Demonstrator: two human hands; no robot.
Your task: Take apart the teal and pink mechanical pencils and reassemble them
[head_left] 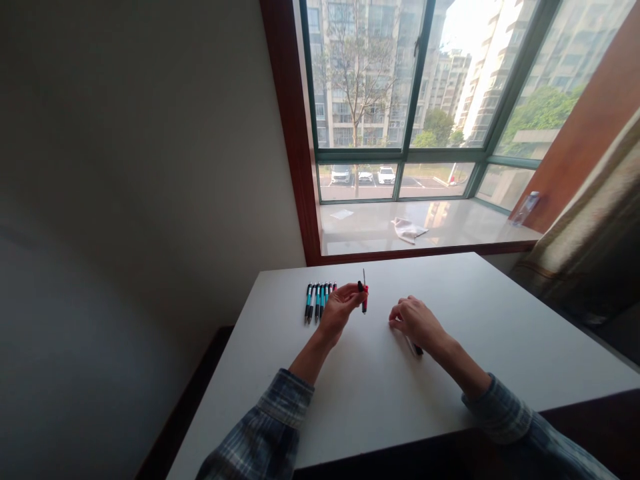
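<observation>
My left hand (340, 308) is closed in a pinch, holding the parts of a pen above the white table. Between its fingertips is a red and black pen piece (365, 301), and a thin refill (364, 275) points upward beside it. To the right, my right hand (414, 321) is low over the tabletop with its fingers curled together; whatever they may grip is hidden. Under that palm lies a dark-ended pen part (417, 349), partly covered by the hand. A row of several pens (317, 303), black with blue, white and red, lies just left of my left hand.
The white table (360, 407) stands against a window sill (360, 230). On the sill are a crumpled cloth (408, 230), a piece of paper (342, 214) and a clear bottle (525, 208). A wall is at the left and a curtain (575, 220) at the right.
</observation>
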